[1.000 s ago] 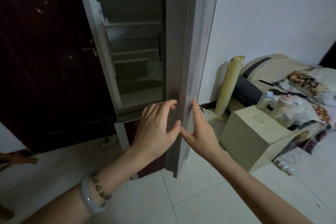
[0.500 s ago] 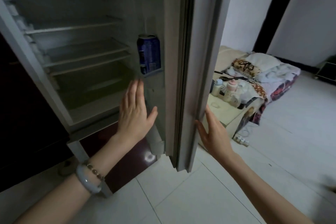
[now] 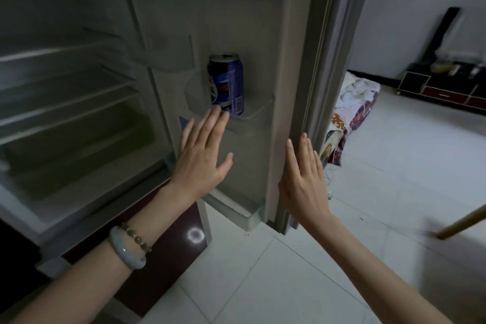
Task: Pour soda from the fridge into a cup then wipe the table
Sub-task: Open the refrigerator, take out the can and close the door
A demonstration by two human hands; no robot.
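Observation:
A blue soda can point(image 3: 228, 81) stands upright in a small shelf on the inside of the open fridge door point(image 3: 263, 60). My left hand point(image 3: 202, 154) is flat with straight fingers just below the can, its fingertips near the shelf's front. At the door's outer edge my right hand point(image 3: 302, 179) lies flat with straight fingers along it. Neither hand holds anything. No cup or table is in view.
The fridge's bare inner shelves point(image 3: 65, 102) fill the left. Right of the door, a patterned blanket point(image 3: 352, 105) lies on the white tiled floor point(image 3: 394, 166). A low dark cabinet point(image 3: 444, 89) stands at the far right. A wooden stick point(image 3: 462, 223) pokes in at right.
The fridge door has swung wider and the view has turned right. My left hand has risen closer to the can. My right hand stays on the door's edge.

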